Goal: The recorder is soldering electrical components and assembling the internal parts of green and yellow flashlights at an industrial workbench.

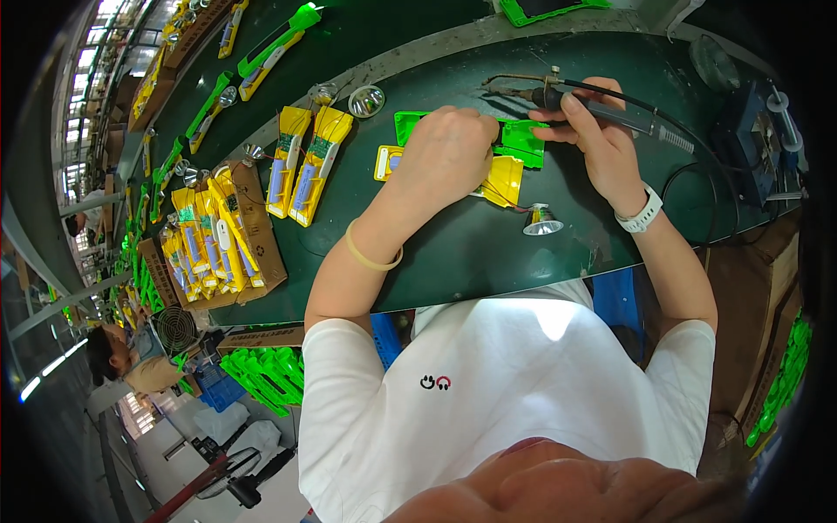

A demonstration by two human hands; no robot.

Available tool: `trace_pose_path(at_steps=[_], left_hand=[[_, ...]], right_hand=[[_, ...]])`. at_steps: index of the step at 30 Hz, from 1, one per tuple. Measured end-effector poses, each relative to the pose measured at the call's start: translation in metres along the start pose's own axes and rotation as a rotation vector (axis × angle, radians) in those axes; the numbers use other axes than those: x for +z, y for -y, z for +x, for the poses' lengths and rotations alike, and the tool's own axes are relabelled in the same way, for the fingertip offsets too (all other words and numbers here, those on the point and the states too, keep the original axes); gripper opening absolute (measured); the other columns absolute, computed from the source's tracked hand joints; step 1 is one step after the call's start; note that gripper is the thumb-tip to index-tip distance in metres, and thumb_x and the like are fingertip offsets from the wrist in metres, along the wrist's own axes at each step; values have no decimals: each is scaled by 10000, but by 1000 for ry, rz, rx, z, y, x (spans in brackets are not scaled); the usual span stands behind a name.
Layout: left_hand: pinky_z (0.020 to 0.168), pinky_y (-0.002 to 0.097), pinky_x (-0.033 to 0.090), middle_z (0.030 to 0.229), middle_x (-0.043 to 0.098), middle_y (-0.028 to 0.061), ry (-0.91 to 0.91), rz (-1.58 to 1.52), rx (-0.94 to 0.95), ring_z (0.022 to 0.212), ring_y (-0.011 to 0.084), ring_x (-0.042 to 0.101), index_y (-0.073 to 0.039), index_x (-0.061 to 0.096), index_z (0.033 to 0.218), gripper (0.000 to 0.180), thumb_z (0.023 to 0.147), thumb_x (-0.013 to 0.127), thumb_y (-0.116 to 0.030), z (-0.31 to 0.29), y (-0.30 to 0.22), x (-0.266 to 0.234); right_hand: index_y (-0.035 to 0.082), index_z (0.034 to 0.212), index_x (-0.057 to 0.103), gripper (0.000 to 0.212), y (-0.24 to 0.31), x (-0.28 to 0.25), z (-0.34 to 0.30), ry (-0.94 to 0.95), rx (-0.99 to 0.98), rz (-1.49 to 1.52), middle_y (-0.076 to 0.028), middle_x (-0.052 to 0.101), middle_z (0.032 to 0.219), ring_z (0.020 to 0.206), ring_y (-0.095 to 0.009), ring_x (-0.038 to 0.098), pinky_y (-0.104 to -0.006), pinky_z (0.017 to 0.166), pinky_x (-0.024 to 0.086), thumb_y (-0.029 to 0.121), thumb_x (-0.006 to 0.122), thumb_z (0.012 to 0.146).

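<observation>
My right hand [600, 144] grips a soldering iron [602, 112] by its dark handle, a thin curved metal tube running along its tip. The iron points left, above the work. My left hand [449, 150] is closed, fingers curled down over a green plastic housing [523, 144] and a yellow housing [501, 180] that lies nearer me. What its fingertips pinch is hidden beneath the hand. A reflector cup [543, 221] lies right of the yellow housing, joined to it by a thin wire.
Two yellow housings [316, 166] with blue cells lie to the left, near a loose reflector [366, 101]. A cardboard box [261, 227] holds several more. Green lamps [279, 42] line the far left. A dark soldering station [750, 139] with a cable stands at right.
</observation>
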State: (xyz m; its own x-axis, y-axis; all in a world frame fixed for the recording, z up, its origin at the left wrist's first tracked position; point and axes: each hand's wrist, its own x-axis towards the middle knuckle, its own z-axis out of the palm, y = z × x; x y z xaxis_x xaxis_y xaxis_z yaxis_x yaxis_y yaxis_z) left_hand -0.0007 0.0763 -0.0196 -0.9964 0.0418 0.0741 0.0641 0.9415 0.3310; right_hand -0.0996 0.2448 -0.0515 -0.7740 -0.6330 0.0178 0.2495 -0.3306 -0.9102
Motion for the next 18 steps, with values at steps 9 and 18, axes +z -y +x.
trace_pose_path(at_steps=[9, 18], left_hand=[[633, 374, 449, 699, 582, 121, 5, 28, 23, 682, 287, 552, -30, 620, 745, 81, 690, 576, -71, -7, -15, 5], [607, 265, 503, 819, 626, 70, -75, -1216, -463, 699, 135, 615, -2, 575, 833, 89, 761, 610, 37, -36, -7, -37]], right_hand=[[18, 1047, 337, 264, 5, -10, -22, -79, -22, -71, -136, 494, 938, 817, -246, 632, -315, 664, 545, 133, 514, 889], [12, 1041, 334, 239, 1, -12, -27, -85, -94, -18, -136, 508, 912, 822, -255, 630, -305, 639, 540, 86, 502, 887]])
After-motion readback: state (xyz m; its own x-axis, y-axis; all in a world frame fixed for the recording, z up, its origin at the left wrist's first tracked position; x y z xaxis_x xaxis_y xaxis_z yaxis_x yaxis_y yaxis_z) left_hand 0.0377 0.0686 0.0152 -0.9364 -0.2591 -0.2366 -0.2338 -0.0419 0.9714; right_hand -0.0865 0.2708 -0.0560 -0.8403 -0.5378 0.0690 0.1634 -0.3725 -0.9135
